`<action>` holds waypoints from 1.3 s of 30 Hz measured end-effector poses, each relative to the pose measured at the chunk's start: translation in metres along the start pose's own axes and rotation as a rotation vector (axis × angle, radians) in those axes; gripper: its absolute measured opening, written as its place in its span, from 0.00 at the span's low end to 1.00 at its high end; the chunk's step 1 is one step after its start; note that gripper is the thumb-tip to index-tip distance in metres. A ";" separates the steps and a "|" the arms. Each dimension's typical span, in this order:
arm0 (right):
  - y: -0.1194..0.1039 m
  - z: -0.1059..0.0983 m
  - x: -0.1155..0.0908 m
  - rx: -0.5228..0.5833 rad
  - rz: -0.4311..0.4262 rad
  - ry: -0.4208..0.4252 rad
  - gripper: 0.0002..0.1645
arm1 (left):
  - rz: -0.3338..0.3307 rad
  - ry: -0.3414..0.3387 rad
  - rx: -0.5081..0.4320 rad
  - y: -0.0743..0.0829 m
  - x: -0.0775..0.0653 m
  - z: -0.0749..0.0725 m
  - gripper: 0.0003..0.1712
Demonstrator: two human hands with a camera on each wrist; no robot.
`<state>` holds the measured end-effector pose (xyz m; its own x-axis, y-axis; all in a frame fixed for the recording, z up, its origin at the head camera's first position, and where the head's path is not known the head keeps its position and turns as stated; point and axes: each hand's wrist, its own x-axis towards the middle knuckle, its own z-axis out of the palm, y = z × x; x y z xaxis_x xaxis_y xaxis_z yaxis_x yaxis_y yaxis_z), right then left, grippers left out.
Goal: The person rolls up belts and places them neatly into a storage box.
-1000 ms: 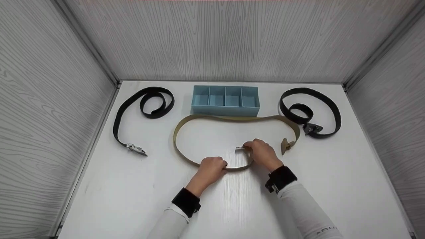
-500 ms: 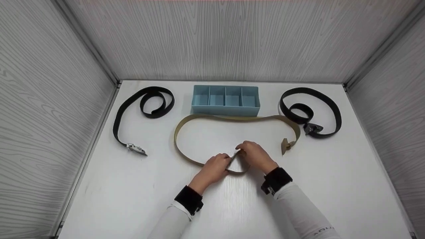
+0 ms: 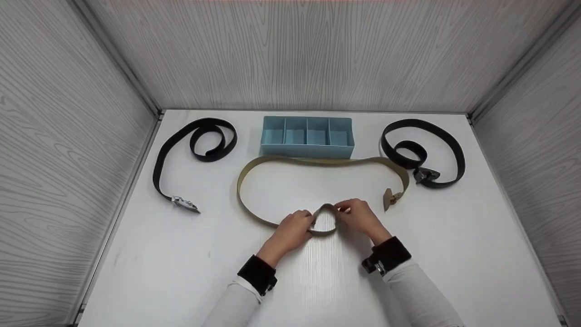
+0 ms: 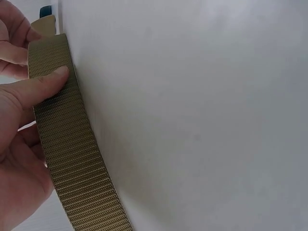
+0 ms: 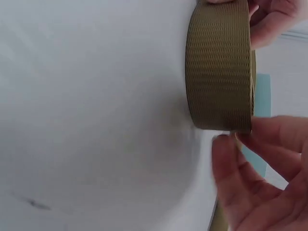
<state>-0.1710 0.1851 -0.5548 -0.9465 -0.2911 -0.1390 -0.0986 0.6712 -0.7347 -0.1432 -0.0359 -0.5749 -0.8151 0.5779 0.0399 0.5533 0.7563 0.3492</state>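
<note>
A tan webbing belt (image 3: pixel 327 162) lies on edge in a wide curve, its tan buckle (image 3: pixel 388 200) at the right end. My left hand (image 3: pixel 290 230) pinches the strap near its other end, the thumb (image 4: pixel 50 86) across its outer face in the left wrist view. Right of those fingers, the strap bends into a small round loop (image 3: pixel 323 233). Beside this loop is my right hand (image 3: pixel 361 218). In the right wrist view its fingertips touch the loop's edge, with the thumb (image 5: pixel 224 154) held apart. The strap's tip is hidden at the left hand.
Behind the tan belt stands a light-blue box (image 3: pixel 307 151) with several compartments. A black belt (image 3: pixel 162 159) with a silver buckle lies partly coiled at the left. Another black belt (image 3: pixel 459 150) with a dark buckle lies at the right, close to the tan one. Walls enclose the white table.
The strap's free end has been bent over to my left hand, making the small loop. My right hand has let go of that end and shifted right, to the loop's outer side.
</note>
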 end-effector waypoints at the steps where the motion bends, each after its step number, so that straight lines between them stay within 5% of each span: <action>1: -0.001 0.001 0.000 0.015 0.018 -0.012 0.17 | 0.001 0.001 -0.006 0.000 0.000 0.000 0.10; 5: -0.007 0.009 0.002 0.054 0.043 -0.014 0.20 | 0.024 0.004 -0.031 -0.001 0.000 -0.001 0.10; 12: -0.016 0.021 0.007 0.025 -0.043 0.083 0.16 | 0.118 -0.011 0.039 -0.003 0.000 0.001 0.14; 21: -0.026 0.031 0.008 -0.367 -0.165 0.058 0.08 | 0.141 0.022 0.087 -0.007 -0.001 0.005 0.13; 28: -0.023 0.038 0.010 -0.499 -0.221 0.142 0.03 | 0.130 0.025 0.044 -0.010 -0.003 0.001 0.10; 31: -0.022 0.037 0.010 -0.521 -0.241 0.110 0.02 | 0.089 0.054 0.084 -0.011 -0.005 -0.002 0.13; 36: -0.019 0.026 0.011 -0.484 -0.343 -0.043 0.06 | 0.024 0.067 0.135 -0.014 -0.005 -0.008 0.32; 39: -0.016 0.020 0.011 -0.412 -0.387 -0.146 0.09 | 0.028 0.056 0.127 -0.015 -0.004 -0.009 0.31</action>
<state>-0.1740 0.1577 -0.5575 -0.7687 -0.6392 -0.0232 -0.5679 0.6988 -0.4350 -0.1494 -0.0525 -0.5718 -0.8056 0.5837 0.1015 0.5901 0.7751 0.2257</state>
